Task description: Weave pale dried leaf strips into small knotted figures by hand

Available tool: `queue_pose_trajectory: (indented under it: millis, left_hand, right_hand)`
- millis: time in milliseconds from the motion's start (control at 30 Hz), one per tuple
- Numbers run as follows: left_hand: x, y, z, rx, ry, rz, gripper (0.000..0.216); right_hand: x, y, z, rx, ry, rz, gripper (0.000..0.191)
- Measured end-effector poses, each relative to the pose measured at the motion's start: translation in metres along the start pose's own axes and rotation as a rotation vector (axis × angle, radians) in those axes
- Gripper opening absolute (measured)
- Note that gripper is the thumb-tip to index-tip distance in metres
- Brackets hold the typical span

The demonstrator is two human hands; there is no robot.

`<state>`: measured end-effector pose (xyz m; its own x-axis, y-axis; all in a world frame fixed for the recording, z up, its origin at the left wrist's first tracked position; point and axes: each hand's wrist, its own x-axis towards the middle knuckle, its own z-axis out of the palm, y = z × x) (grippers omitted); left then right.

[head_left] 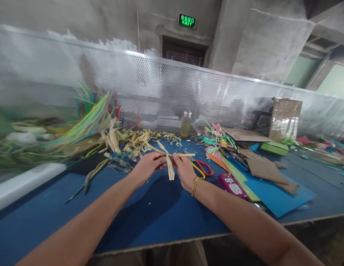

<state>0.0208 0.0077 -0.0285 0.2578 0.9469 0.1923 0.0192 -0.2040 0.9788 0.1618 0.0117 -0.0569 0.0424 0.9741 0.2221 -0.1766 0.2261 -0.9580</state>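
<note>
My left hand (146, 167) and my right hand (185, 169) meet above the blue table (149, 218), both pinched on crossed pale dried leaf strips (169, 162). One strip hangs down between the hands, another sticks out level to the right. A gold bracelet (194, 186) circles my right wrist. A heap of the same dried strips (133, 140) lies just beyond my left hand.
Red and yellow handled scissors (202, 168) lie right of my right hand. A pink case (232, 184), coloured paper sheets (272, 192), cardboard (265, 166) and a small jar (185, 125) lie farther off. Coloured strips (88, 118) pile at the left before a perforated metal screen (188, 88).
</note>
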Motion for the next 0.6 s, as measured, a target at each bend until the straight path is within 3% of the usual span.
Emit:
queue_pose_trajectory:
  millis: [333, 600]
  left_hand:
    - [0.001, 0.0, -0.002, 0.012, 0.062, 0.041, 0.018]
    - [0.0, 0.006, 0.002, 0.09, 0.015, 0.174, 0.022]
  right_hand:
    - [-0.008, -0.018, 0.003, 0.017, -0.004, 0.068, 0.038]
    - [-0.008, -0.014, 0.003, 0.051, 0.026, 0.033, 0.034]
